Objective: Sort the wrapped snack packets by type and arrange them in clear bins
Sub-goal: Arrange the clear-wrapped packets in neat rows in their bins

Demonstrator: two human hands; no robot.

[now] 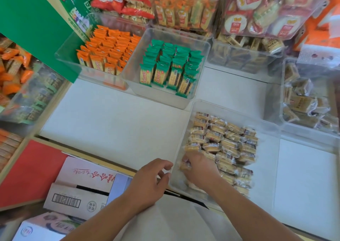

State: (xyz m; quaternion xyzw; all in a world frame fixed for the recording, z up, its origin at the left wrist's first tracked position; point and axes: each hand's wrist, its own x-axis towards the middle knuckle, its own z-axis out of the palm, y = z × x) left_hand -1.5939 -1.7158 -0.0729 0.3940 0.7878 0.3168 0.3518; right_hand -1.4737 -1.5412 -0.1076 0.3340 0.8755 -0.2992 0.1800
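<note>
We're over a white surface (110,121) crowded with clear bins (206,43) along the back and right. There's bare room left of the near bin (230,110), down to the front edge above a cardboard box (79,185). Tan packets (224,145) fill that bin. Our right hand (199,169) is on one in the near-left corner, too blurry to tell if it grips. Our left hand (149,181) is loosely curled and empty beside the rim.

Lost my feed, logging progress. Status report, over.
Left hand at left wall of near clear bin, grip unclear. Right hand inside, fingers on tan packets, hold blurred. Nothing blocks the bin.
</note>
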